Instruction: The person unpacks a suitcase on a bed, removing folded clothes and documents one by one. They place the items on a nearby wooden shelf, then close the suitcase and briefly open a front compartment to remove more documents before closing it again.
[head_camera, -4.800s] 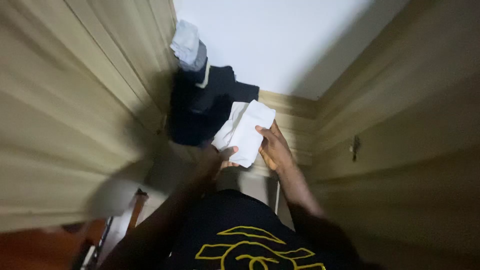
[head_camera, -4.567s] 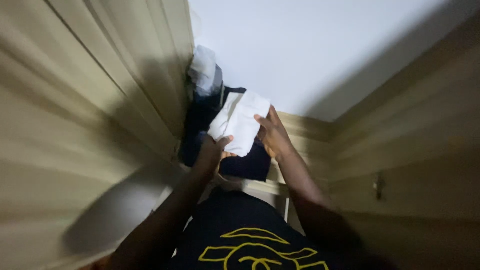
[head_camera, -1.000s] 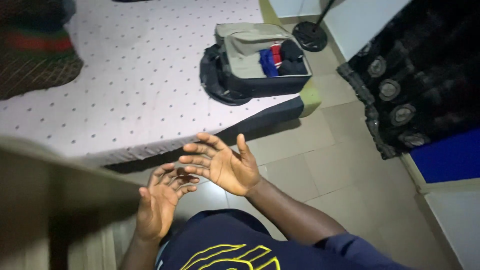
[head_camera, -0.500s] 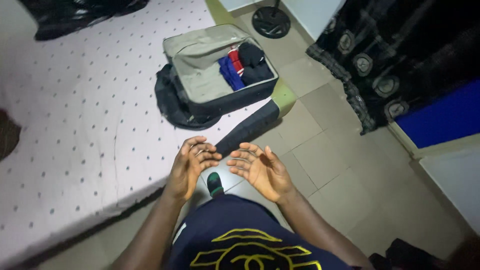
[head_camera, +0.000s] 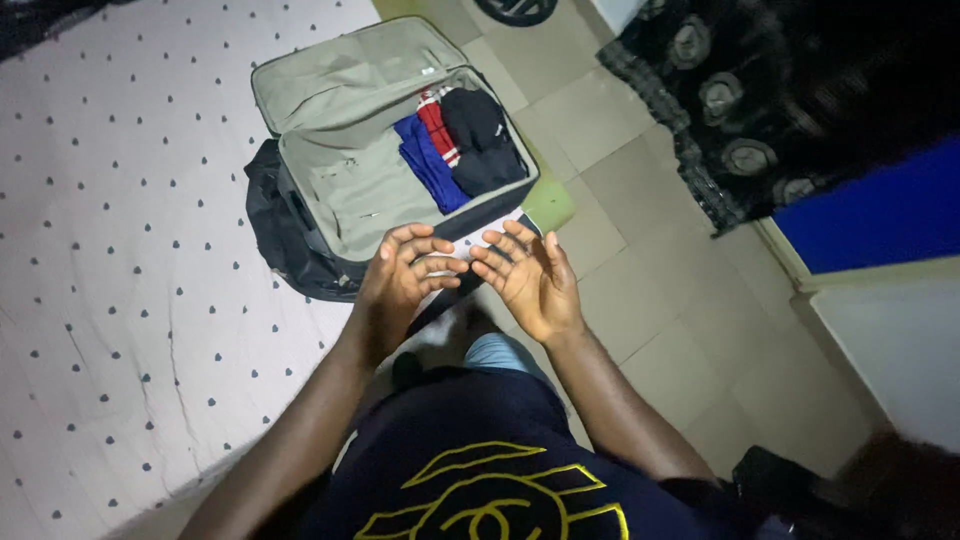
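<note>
1. The left hand (head_camera: 400, 272) and right hand (head_camera: 530, 280) are held up empty, fingers spread and curled, fingertips close together but not touching.
2. Just beyond the hands lies an open suitcase (head_camera: 340, 170) on the corner of the bed (head_camera: 120, 260).
3. Folded clothes (head_camera: 455, 145), blue, red and dark, sit packed at the suitcase's right end, above the right hand.
4. The tiled floor (head_camera: 640, 300) lies to the right of the bed.
</note>
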